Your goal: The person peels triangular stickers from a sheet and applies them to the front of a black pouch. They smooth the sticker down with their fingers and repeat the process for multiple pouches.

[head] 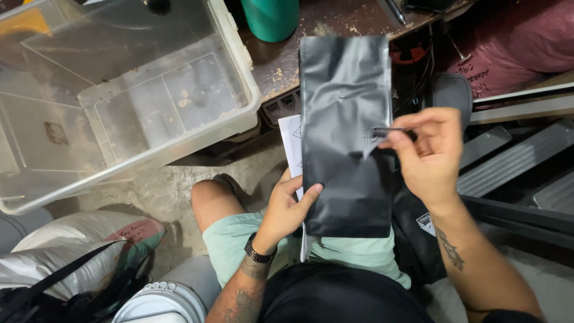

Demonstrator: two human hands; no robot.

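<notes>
The left hand [286, 206] grips the black pouch [345, 134] at its lower edge, fingers closed. The right hand [427, 157] pinches a small sticker [378, 135] against the pouch's right side. A clear plastic bin [239, 54] sits nearby.

My left hand [286, 206] is half-curled, thumb out, wrist bent up. My right hand [427, 152] pinches, thumb to forefinger, forearm angled in.

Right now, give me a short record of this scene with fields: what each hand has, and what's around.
left hand: left hand grips the lower left edge of a flat black pouch, white sheet behind it
right hand: right hand pinches a small sticker at the pouch's right edge
upper left: clear plastic bin
top: green cup on a worn table
lower left: sack
</notes>
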